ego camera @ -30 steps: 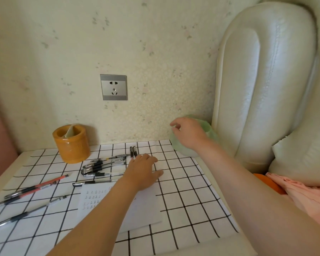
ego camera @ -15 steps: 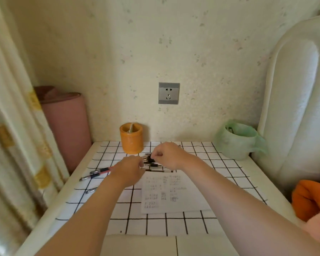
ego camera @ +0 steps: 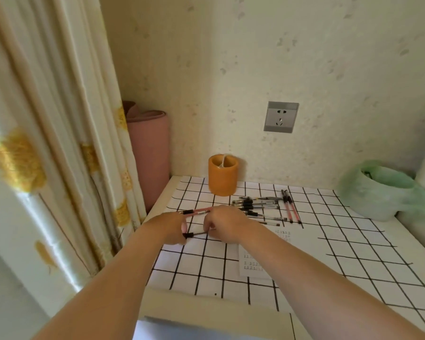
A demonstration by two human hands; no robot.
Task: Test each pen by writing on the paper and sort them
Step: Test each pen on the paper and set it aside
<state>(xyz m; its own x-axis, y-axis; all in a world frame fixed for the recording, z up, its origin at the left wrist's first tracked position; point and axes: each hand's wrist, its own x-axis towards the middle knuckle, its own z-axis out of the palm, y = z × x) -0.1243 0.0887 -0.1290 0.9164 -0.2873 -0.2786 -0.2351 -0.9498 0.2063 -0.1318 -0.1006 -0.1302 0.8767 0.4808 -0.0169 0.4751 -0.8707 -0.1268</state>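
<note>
1. Step in hand: I judged this to be the start of one test cycle, a pen picked up and about to be uncapped.
   - My left hand point(ego camera: 172, 227) pinched the capped end of a black-capped slim plastic pen point(ego camera: 197, 233).
   - My right hand point(ego camera: 223, 224) gripped the other end with curled fingers.
   - The pen was held level between the two hands, just above the white grid-patterned table cover point(ego camera: 206, 266).

2. Next move, as I judged it:
   - Pull the cap off along the barrel.
   - Carry the tip to the white paper sheet with rows of small test marks point(ego camera: 254, 262), which lay beneath my right forearm.
   - That sheet needed steadying before any stroke.

3. Stock:
   - A pink-barrelled pen point(ego camera: 198, 212) lay just beyond both hands.
   - A loose pile of dark-capped pens point(ego camera: 255, 207) lay to the right of the right hand.
   - Two red pens point(ego camera: 291, 207) lay past the pile.

4. Containers:
   - An orange cylindrical pen holder point(ego camera: 222, 177) stood beyond the hands. Only a pale strip showed at its mouth, and I saw no pen in it.
   - A pale green bag-lined bin point(ego camera: 378, 192) stood far right of the right hand. Something dark lay inside it, too small to identify.
</note>
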